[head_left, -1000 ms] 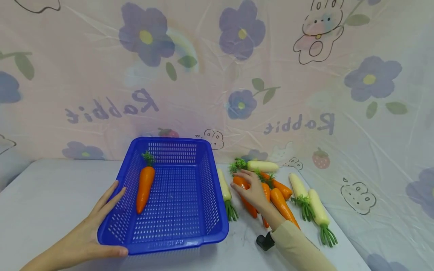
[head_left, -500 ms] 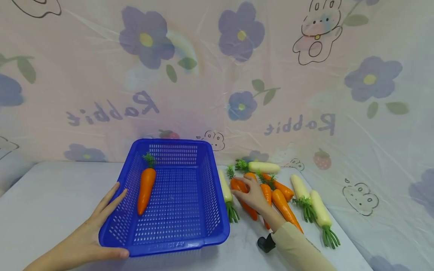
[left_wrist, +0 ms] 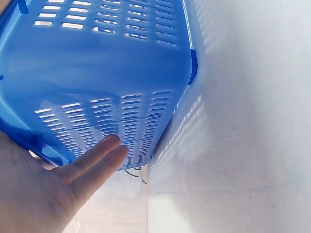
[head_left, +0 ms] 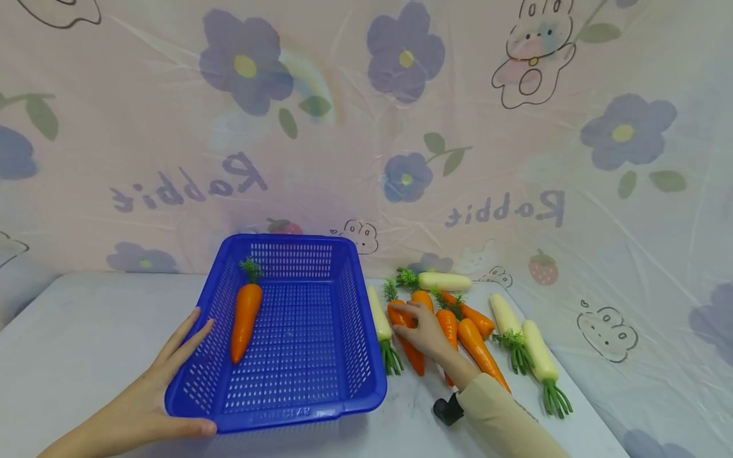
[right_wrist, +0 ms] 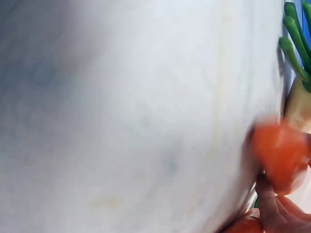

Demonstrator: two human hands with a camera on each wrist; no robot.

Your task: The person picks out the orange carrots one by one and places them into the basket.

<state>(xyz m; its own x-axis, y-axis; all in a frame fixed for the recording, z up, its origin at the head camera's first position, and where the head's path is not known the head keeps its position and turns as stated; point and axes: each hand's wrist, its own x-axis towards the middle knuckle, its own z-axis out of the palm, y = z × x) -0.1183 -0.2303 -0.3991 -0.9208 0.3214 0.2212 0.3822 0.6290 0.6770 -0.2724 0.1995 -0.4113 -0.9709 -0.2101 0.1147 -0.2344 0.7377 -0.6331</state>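
My right hand (head_left: 428,332) holds an orange carrot (head_left: 413,359) by its upper part, over the pile right of the basket. In the right wrist view that carrot (right_wrist: 281,155) looks blurred, with a fingertip against it. My left hand (head_left: 143,397) rests at the near left corner of the blue basket (head_left: 280,416), thumb by the front rim, fingers spread along the outer side. Straight left fingers (left_wrist: 99,165) touch the slotted wall in the left wrist view. Inside the basket, along its left side, lies another carrot (head_left: 245,321) with a green top.
Several more carrots (head_left: 481,351) lie under and beyond my right hand. White radishes surround them: one (head_left: 379,315) beside the basket, one (head_left: 443,282) at the back, two (head_left: 538,353) on the right. A small black object (head_left: 448,409) sits by my right cuff. A patterned curtain (head_left: 355,140) hangs behind.
My right hand has shifted slightly left and down, and the gripped carrot's lower end has swung left, away from the neighbouring carrots. My left hand and the basket stay in place.
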